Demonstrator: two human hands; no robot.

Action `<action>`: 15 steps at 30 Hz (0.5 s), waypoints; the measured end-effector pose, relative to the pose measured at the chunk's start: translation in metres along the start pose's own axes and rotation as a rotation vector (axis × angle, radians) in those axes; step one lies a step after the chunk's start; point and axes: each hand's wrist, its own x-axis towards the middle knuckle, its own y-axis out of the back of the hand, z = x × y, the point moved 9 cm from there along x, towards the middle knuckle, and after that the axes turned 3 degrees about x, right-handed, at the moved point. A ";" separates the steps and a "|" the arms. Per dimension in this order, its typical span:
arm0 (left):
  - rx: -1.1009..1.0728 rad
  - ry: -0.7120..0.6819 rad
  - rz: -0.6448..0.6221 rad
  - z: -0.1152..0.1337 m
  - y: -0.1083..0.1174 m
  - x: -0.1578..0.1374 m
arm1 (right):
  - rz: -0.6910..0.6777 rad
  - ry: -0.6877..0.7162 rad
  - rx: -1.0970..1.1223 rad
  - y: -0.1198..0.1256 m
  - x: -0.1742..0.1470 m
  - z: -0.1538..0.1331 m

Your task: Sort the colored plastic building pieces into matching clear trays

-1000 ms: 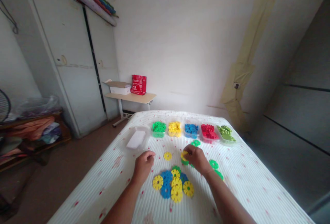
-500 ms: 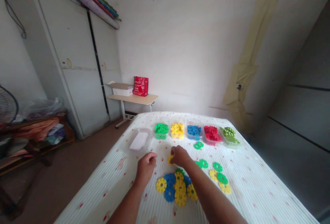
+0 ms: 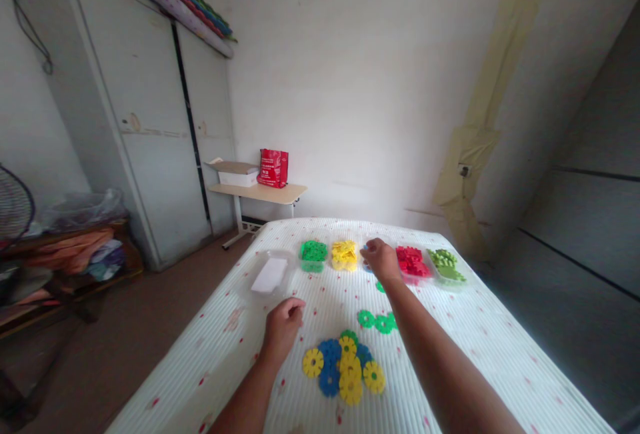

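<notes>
My right hand (image 3: 383, 258) reaches over the tub of blue snowflake discs (image 3: 367, 266), hiding most of it. Its fingers are closed together; what they hold, if anything, cannot be made out. Above the striped cloth, my left hand (image 3: 283, 322) is curled closed with nothing showing in it. Nearer me lies a cluster of toothed plastic discs: yellow discs (image 3: 351, 386), blue discs (image 3: 329, 381) and a green disc (image 3: 349, 336) partly covered. Several linked green discs (image 3: 383, 323) lie beside my right forearm, which covers others.
Along the table's far side stand tubs of green discs (image 3: 314, 255), yellow discs (image 3: 345, 255), red discs (image 3: 412, 262) and light green pieces (image 3: 447, 266). A clear tray (image 3: 290, 277) with a white sheet (image 3: 270, 275) is at the left. Behind is a side table (image 3: 280, 193) with a red bag (image 3: 273, 168).
My right hand has moved away and to the right, from above the cloth to the blue tub. The yellow disc by its fingers no longer shows. My left hand has stayed put.
</notes>
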 end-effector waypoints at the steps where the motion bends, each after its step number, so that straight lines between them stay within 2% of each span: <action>1: -0.008 0.001 0.000 0.000 0.000 0.000 | 0.027 0.019 -0.010 0.010 -0.008 0.007; 3: -0.016 0.001 -0.002 0.001 0.000 -0.001 | 0.068 0.051 -0.031 0.029 -0.027 0.030; 6: 0.016 -0.023 -0.006 0.004 0.000 -0.001 | 0.183 0.067 -0.142 0.067 -0.060 0.083; 10: 0.146 -0.090 -0.020 0.013 -0.008 0.000 | 0.271 -0.108 -0.340 0.117 -0.093 0.169; 12: 0.230 -0.140 -0.067 0.025 -0.022 0.000 | 0.275 -0.214 -0.356 0.135 -0.102 0.200; 15: 0.389 -0.252 -0.211 0.055 -0.059 -0.006 | 0.292 -0.278 -0.328 0.148 -0.107 0.217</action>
